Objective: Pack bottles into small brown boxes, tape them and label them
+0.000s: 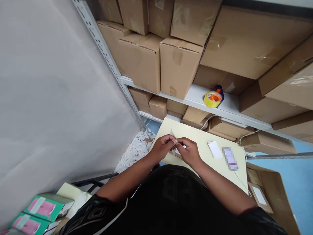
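My left hand (163,146) and my right hand (188,150) meet over the pale yellow table (220,163), fingers pinched together on a small clear plastic bag (174,137) with something tiny and yellowish at the pinch. Both hands are closed on it. The bag's pointed corner sticks up behind my fingers. What is inside it is too small to make out.
A white card (214,149) and a blurred phone-like thing (230,158) lie on the table's right. Metal shelves hold several cardboard boxes (179,63) and a yellow tape roll (213,98). White strips (135,150) litter the floor at left; green-pink packets (41,209) sit bottom left; an open carton (269,192) stands right.
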The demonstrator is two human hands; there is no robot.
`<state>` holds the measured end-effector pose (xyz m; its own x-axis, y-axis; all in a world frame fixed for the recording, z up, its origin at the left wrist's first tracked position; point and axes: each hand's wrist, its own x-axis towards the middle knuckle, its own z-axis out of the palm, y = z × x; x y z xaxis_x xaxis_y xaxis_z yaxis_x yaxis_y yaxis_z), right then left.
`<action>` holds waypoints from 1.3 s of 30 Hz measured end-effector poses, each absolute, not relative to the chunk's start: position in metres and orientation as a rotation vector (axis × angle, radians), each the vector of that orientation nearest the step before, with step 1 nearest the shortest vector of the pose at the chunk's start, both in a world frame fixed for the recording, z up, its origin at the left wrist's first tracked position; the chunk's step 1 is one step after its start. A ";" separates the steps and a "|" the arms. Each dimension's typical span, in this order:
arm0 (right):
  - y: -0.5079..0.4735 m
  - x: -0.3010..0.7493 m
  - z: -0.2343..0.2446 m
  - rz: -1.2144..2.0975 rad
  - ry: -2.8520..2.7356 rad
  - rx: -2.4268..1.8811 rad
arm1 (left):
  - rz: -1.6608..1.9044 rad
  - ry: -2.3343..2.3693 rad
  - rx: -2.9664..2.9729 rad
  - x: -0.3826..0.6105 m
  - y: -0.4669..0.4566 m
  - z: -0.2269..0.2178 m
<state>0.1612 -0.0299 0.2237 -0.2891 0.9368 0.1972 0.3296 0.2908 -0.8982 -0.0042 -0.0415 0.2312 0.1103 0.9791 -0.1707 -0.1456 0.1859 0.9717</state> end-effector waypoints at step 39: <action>-0.023 0.205 0.165 1.400 -0.933 -1.381 | 0.328 1.806 1.240 -0.164 -0.019 0.085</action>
<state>0.2047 -0.0233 0.1649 0.0624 0.9554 -0.2885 -0.1021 -0.2815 -0.9541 -0.1637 -0.0192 0.0852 -0.0988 0.8489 -0.5192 0.6119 0.4633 0.6411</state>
